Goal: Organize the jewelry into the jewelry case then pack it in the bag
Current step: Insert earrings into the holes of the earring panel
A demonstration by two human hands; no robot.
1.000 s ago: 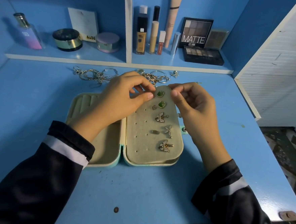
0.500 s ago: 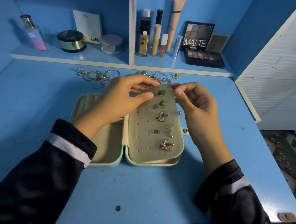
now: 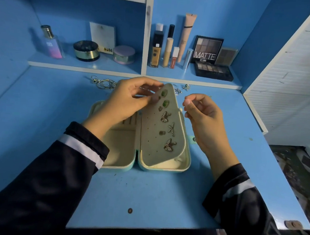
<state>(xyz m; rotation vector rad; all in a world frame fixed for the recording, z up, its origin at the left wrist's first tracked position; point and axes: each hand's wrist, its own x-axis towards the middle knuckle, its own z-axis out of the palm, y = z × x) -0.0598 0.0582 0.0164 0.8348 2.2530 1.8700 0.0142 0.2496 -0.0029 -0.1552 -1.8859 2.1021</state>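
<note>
View: single head-worn camera, wide-angle.
Facing: forward and down over desk (image 3: 145,193); shelf (image 3: 84,67) across the top.
Range: close above desk, near edge at bottom.

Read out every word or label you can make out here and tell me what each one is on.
"MATTE": on the upright eyeshadow palette.
"NUDE": along the lower edge of the white card.
Too small or blurred to read: the small line under "MATTE", the mark on the perfume bottle, the label on the foundation bottle, the print on the lip gloss tube.
</note>
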